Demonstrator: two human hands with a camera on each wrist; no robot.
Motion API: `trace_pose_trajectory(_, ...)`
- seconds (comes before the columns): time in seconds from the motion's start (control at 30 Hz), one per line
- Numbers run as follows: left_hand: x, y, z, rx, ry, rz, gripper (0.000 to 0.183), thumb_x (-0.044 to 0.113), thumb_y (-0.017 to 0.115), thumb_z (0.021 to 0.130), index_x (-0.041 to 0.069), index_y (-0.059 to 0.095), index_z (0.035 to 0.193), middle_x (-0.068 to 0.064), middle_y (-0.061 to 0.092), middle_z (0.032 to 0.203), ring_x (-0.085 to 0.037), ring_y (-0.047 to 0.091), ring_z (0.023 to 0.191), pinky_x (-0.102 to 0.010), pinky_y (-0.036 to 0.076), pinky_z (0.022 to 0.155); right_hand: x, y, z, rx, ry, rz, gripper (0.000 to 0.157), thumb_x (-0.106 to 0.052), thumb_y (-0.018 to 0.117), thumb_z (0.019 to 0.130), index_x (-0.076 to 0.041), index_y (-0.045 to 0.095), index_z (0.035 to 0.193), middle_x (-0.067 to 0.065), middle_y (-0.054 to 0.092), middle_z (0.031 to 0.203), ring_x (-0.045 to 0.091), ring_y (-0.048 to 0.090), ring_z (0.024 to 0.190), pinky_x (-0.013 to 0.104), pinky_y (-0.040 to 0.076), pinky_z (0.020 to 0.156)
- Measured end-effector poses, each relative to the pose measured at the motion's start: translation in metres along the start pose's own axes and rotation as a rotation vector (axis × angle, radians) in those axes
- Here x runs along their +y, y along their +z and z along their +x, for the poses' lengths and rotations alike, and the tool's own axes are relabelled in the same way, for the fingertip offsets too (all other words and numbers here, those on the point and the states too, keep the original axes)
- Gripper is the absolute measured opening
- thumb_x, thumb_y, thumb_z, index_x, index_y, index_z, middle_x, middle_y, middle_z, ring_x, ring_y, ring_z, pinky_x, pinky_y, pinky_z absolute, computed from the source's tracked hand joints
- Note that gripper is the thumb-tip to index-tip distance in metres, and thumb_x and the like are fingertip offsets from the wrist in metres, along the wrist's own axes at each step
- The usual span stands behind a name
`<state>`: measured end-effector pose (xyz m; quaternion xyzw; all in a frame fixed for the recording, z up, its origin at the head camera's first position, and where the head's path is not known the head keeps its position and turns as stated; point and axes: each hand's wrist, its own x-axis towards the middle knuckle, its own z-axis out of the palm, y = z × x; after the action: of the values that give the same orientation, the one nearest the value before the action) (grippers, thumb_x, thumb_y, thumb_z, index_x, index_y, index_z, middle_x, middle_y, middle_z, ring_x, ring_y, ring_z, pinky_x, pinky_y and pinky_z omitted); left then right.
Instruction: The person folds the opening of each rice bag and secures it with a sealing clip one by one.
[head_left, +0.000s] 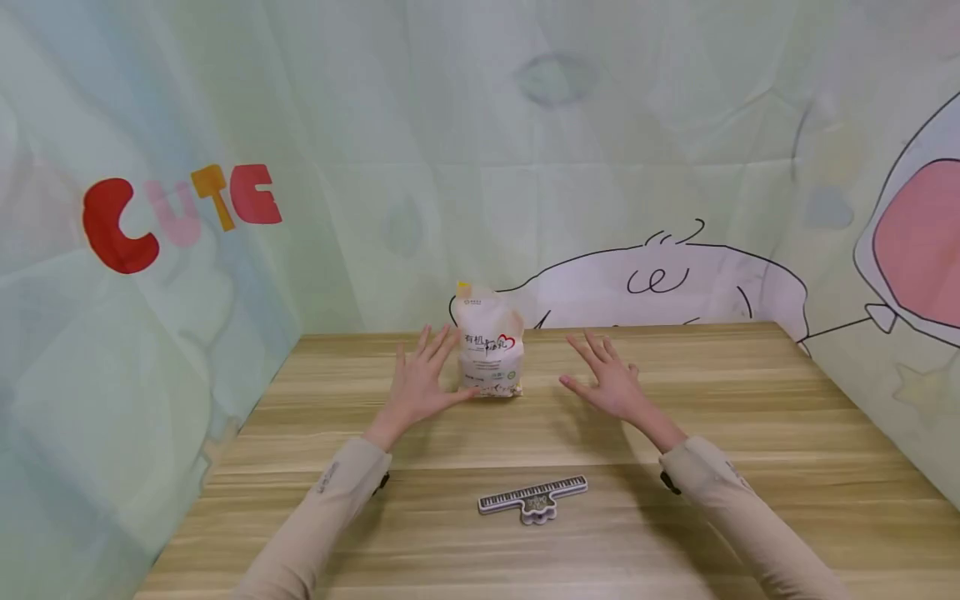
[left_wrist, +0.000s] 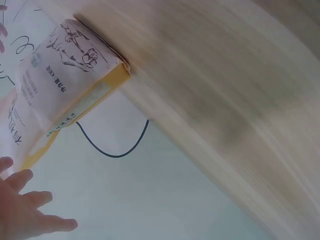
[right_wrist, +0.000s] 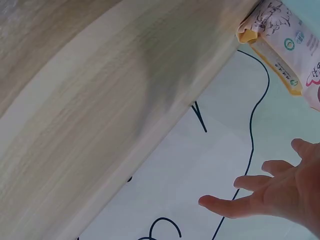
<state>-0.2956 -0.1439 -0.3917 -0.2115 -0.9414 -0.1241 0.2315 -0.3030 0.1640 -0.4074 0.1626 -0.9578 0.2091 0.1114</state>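
A pale upright bag (head_left: 491, 354) with Chinese print, a red heart outline and yellow sides stands near the back edge of the table. In the left wrist view the same bag (left_wrist: 60, 75) shows a cow drawing at its base. My left hand (head_left: 423, 379), fingers spread, is at the bag's left; its thumb overlaps the lower corner in the head view, and whether it touches I cannot tell. To the right, apart from the bag, my right hand (head_left: 611, 385) is spread with nothing in it. A piano-keyboard clip (head_left: 534, 498) lies nearer me, between the forearms.
The wooden table (head_left: 750, 417) fills the lower view. Printed cloth (head_left: 420, 167) hangs behind it and along both sides, close to the table's back edge. Beige sleeves (head_left: 330, 508) cover both forearms.
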Motion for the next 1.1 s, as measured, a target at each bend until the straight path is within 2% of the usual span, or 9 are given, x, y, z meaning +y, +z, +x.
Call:
trace_pose_trajectory(0.23,-0.002,-0.005,0.006,0.058,0.023,-0.021,0.09,0.052,0.069,0.066,0.015,0.031,0.139,-0.009,0.036,0.142,-0.035,0.025,0.133,-0.064,0.013,0.1,-0.002,-0.003,0.004,0.042,-0.039,0.015,0.067,-0.055,0.047,0.084,-0.027,0.025,0.141,0.008,0.018,0.149,0.038,0.02,0.134,0.075,0.023,0.084)
trace_pose_trajectory(0.33,-0.002,-0.008,0.01,0.088,0.036,-0.021,0.086,0.052,0.067,0.068,0.013,0.035,0.137,-0.009,0.039,0.139,-0.034,0.029,0.132,-0.062,0.014,0.102,-0.004,-0.005,0.007,0.064,-0.052,0.037,0.064,-0.051,0.048,0.085,-0.025,0.027,0.14,0.009,0.02,0.149,0.037,0.024,0.133,0.072,0.027,0.083)
trace_pose_trajectory(0.47,0.0,-0.012,0.015,0.138,0.059,-0.03,0.079,0.049,0.067,0.069,0.011,0.041,0.133,-0.011,0.043,0.136,-0.034,0.034,0.129,-0.061,0.016,0.103,-0.005,-0.007,0.011,0.102,-0.076,0.104,0.059,-0.042,0.049,0.087,-0.02,0.032,0.139,0.013,0.026,0.146,0.04,0.036,0.125,0.065,0.035,0.083)
trace_pose_trajectory(0.6,0.002,-0.016,0.021,0.198,0.088,-0.044,0.073,0.046,0.066,0.072,0.009,0.045,0.13,-0.012,0.049,0.132,-0.035,0.042,0.123,-0.059,0.02,0.102,-0.007,-0.009,0.017,0.123,-0.101,0.2,0.053,-0.034,0.048,0.09,-0.014,0.034,0.137,0.017,0.032,0.142,0.04,0.041,0.121,0.056,0.036,0.093)
trace_pose_trajectory(0.77,0.006,-0.02,0.03,0.281,0.125,-0.071,0.063,0.041,0.066,0.074,0.008,0.05,0.126,-0.012,0.056,0.122,-0.032,0.049,0.114,-0.056,0.024,0.102,-0.014,-0.013,0.022,0.135,-0.09,0.312,0.049,-0.031,0.047,0.091,-0.013,0.037,0.136,0.015,0.04,0.138,0.034,0.041,0.124,0.049,0.032,0.1)
trace_pose_trajectory(1.0,0.012,-0.023,0.042,0.387,0.182,-0.082,0.055,0.034,0.066,0.076,0.007,0.054,0.122,-0.013,0.062,0.11,-0.029,0.053,0.104,-0.054,0.03,0.098,-0.021,-0.016,0.028,0.155,-0.056,0.401,0.044,-0.027,0.048,0.092,-0.011,0.042,0.132,0.016,0.047,0.132,0.032,0.046,0.119,0.051,0.035,0.096)
trace_pose_trajectory(1.1,0.014,-0.024,0.048,0.436,0.203,-0.071,0.05,0.031,0.064,0.078,0.007,0.055,0.12,-0.011,0.063,0.108,-0.027,0.054,0.101,-0.048,0.036,0.093,-0.024,-0.017,0.031,0.145,-0.021,0.487,0.043,-0.029,0.047,0.092,-0.012,0.043,0.131,0.012,0.048,0.132,0.029,0.046,0.12,0.053,0.036,0.095)
